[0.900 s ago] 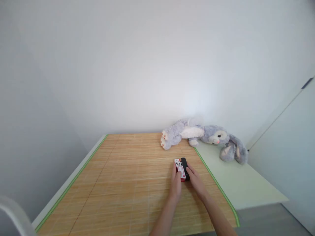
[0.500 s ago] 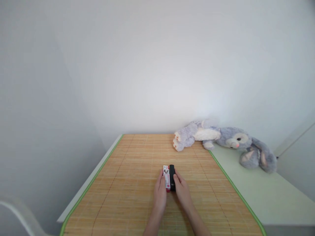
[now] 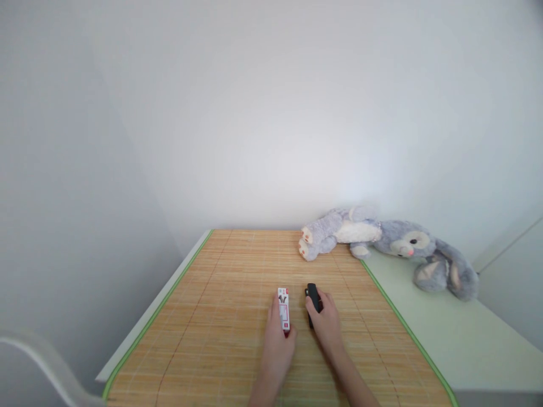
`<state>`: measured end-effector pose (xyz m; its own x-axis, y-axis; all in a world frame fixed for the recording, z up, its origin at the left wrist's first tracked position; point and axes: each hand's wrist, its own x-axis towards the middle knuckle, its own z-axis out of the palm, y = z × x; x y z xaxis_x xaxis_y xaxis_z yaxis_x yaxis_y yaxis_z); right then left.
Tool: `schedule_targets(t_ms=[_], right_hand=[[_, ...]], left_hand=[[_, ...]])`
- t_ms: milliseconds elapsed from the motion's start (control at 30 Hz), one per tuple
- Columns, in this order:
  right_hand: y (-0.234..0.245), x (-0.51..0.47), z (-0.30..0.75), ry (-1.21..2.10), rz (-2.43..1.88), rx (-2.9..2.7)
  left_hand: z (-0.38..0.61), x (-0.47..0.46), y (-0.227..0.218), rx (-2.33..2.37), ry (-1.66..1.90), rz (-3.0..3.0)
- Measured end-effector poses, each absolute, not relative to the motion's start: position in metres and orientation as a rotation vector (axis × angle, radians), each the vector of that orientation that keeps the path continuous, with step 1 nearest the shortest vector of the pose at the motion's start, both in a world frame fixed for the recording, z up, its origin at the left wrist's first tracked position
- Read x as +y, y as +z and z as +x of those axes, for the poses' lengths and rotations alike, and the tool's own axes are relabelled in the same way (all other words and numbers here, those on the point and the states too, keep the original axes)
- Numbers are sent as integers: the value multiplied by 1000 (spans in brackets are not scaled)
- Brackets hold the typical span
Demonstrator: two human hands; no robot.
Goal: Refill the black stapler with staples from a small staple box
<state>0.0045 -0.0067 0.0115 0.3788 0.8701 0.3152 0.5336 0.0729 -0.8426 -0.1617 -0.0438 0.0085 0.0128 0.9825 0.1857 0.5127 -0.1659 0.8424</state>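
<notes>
A slim white-and-red printed box (image 3: 284,310) is in my left hand (image 3: 278,338), with the fingers along its left side and the thumb by its lower right end. To the right, a gap away, my right hand (image 3: 326,322) is closed around a black stapler (image 3: 313,295), the thumb lying over its top. The stapler's lower part is partly covered by that hand. Both things are over the middle of the bamboo mat (image 3: 237,316); whether they touch it I cannot tell.
A grey-purple plush rabbit (image 3: 358,232) lies on its side at the back right, across the mat's edge and the white tabletop (image 3: 432,322). A white wall rises behind. At lower left a white curved bar (image 3: 46,364) shows.
The box and the stapler, side by side before, are now apart. My right hand has moved right with the stapler. My left thumb has shifted from the box's face to its lower end.
</notes>
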Motion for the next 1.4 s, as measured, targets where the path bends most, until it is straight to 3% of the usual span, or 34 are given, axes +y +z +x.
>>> schedule_targets(t_ms=[267,633,867,1100,1400], right_hand=[[11,-13,6,400,-1575,-1271],[17,-16,3,395,-1553,-1256],[16,-16,4,400,-1549,-1270],[13,-15,4,389,-1544,-1267],[12,-14,4,384,-1546,-1275]], left_hand=[[-221,-31,-2,1835,1179,1677],[-277,50,8,1742,1318,1735],[-288,10,7,1776,1406,1623],[-305,-42,-3,1791,1262,1780],[-300,3,7,1756,1212,2040]])
